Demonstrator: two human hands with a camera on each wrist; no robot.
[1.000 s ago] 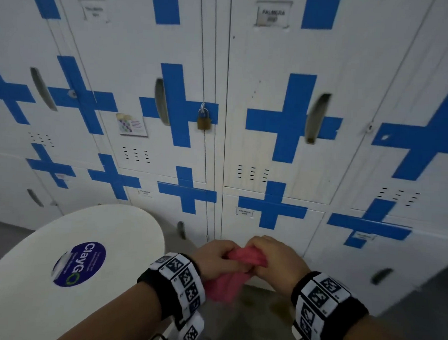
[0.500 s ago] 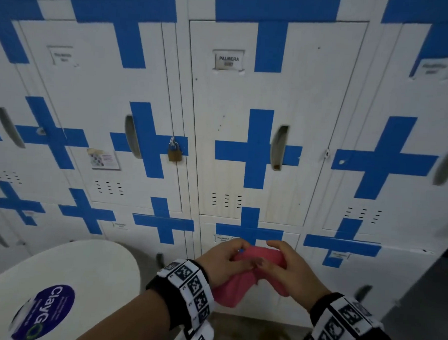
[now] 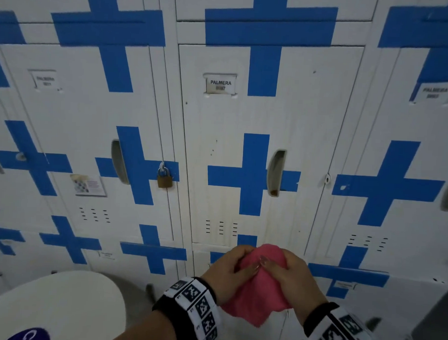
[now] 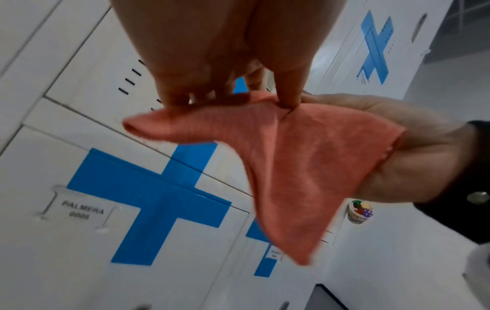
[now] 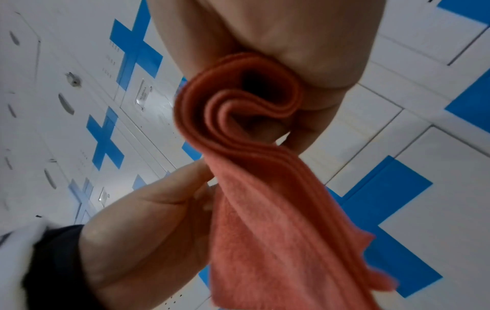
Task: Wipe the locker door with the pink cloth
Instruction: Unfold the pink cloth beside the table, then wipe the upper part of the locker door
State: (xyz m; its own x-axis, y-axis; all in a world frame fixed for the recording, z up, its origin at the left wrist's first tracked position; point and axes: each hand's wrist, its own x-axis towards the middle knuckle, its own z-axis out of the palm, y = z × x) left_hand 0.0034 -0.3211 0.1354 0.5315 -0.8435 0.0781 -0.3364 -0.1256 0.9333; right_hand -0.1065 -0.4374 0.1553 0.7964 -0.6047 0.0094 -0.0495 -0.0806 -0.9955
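Observation:
The pink cloth [image 3: 258, 292] is held between both hands, low in front of the lockers. My left hand [image 3: 226, 269] pinches its left side with curled fingers. My right hand [image 3: 294, 277] grips its right side, with folds of the cloth [image 5: 238, 104] rolled inside the palm. In the left wrist view the cloth [image 4: 289, 167] hangs down in a point below the fingertips [image 4: 289, 98]. The white locker door [image 3: 309, 122] with a blue cross, a "PALMERA" label [image 3: 220, 84] and a recessed handle [image 3: 276, 172] stands straight ahead, above the hands and apart from the cloth.
The neighbouring door on the left carries a brass padlock [image 3: 164, 178] and a small sticker [image 3: 87, 185]. A round white table [image 3: 58, 304] with a dark label sits at the lower left, close to my left forearm. More lockers fill the wall on all sides.
The view has tilted upward, so the labelled door fills more of the frame. Both hands have kept hold of the cloth and reworked its folds, rising slightly toward the door.

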